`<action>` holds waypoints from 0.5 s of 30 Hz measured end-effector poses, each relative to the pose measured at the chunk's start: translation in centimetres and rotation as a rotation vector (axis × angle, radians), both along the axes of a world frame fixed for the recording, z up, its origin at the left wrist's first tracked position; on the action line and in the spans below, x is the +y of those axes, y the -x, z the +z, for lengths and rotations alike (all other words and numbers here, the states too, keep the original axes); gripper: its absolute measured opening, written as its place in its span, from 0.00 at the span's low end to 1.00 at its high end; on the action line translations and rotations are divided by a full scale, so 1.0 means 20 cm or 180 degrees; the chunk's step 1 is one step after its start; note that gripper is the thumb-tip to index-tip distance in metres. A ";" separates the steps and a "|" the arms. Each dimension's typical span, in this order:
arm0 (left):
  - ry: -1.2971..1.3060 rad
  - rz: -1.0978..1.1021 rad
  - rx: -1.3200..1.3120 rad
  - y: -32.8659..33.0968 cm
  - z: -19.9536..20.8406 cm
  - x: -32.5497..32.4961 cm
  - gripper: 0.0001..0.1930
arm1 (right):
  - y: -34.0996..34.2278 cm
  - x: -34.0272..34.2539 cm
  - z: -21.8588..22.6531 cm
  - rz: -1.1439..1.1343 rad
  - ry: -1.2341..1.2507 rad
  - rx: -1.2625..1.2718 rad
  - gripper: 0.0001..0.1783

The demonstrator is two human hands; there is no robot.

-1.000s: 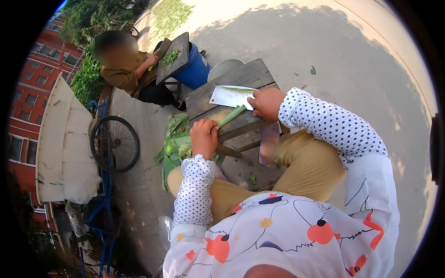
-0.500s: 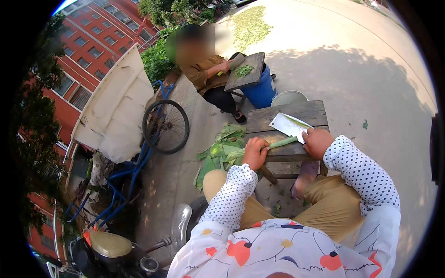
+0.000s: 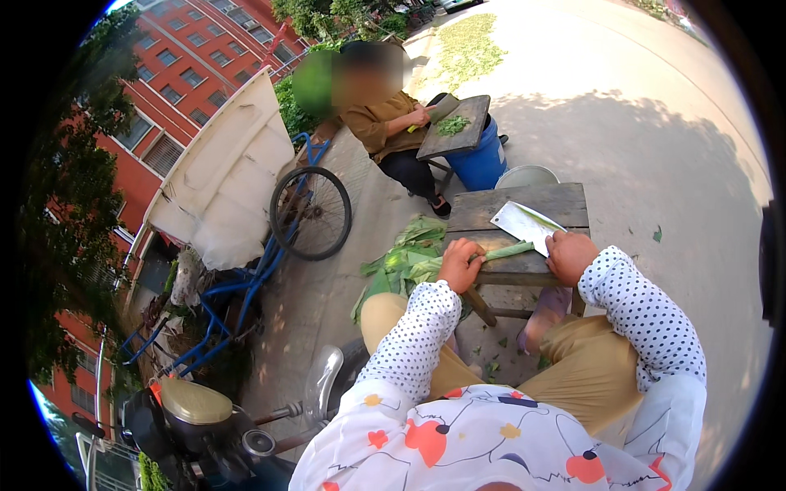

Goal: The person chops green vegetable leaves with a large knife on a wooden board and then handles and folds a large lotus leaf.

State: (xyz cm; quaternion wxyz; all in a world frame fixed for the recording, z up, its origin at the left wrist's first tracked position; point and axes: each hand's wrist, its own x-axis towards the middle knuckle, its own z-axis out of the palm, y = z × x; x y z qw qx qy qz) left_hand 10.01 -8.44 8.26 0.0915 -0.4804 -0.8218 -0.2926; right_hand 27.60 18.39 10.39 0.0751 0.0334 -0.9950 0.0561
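On a low wooden stool (image 3: 483, 204) in front of me lies a pale green leafy stalk (image 3: 511, 250). My left hand (image 3: 460, 265) is closed around it at the stool's left edge, and its broad leaves hang off toward the ground. In my right hand (image 3: 571, 256) is a cleaver (image 3: 516, 222), its wide, light metal blade lying over the stool top beside the stalk's cut end. A thin green strip rests along the blade. The cleaver's handle is hidden in my fingers.
Large green leaves (image 3: 397, 260) lie left of the stool. Beyond it stand a pale bucket (image 3: 528, 175) and a blue barrel (image 3: 479, 164). Another person (image 3: 389, 127) sits there with a knife at a board (image 3: 453, 143) of chopped greens. At left are a blue-framed cart (image 3: 214, 315) and a motorbike (image 3: 196, 403).
The whole view has shifted slightly, with the surroundings now further right. My hands keep nearly the same places on the stalk and the cleaver.
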 end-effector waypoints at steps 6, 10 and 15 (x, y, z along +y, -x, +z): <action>0.0088 0.0013 -0.0024 0.00 0.03 0.00 0.05 | -0.03 0.01 0.01 -0.0083 0.0005 0.0042 0.20; 0.0022 0.0059 -0.0082 -0.02 0.01 -0.01 0.06 | -0.04 0.01 0.02 -0.0053 -0.0054 0.0030 0.20; -0.0092 0.0094 -0.0055 -0.04 0.01 -0.03 0.06 | -0.06 -0.02 0.08 -0.0003 0.0098 -0.0099 0.21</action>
